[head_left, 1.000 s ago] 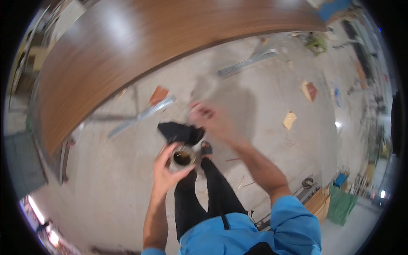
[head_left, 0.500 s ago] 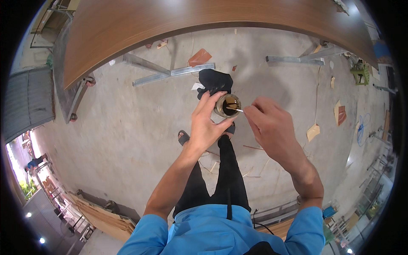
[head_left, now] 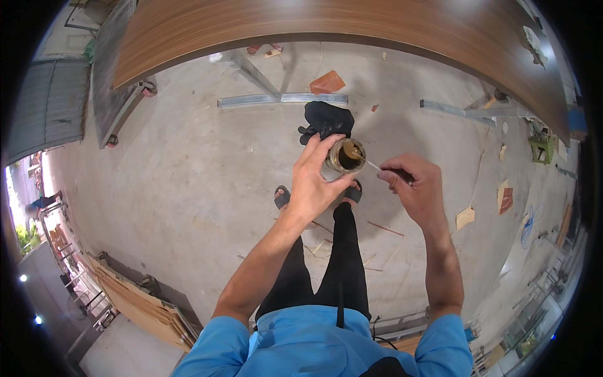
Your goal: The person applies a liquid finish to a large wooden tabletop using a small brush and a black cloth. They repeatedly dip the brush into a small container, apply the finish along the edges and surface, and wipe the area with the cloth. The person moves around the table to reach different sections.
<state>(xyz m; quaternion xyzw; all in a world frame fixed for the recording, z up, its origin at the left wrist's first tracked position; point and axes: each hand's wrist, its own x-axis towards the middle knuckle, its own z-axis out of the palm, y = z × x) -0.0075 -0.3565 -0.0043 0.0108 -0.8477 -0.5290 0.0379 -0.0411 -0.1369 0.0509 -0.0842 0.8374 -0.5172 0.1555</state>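
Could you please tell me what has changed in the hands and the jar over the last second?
The right hand came in from above the jar and now pinches a thin stick whose tip dips into the jar. The left hand kept hold of the jar throughout, and the black cloth stayed on the floor.

A small round open jar (head_left: 344,156) of brownish-yellow paste is sitting upright in the grip of the left hand (head_left: 312,185), held above the concrete floor, while a thin pale stick (head_left: 367,162) pinched by the right hand (head_left: 414,188) is slanting down into its mouth.
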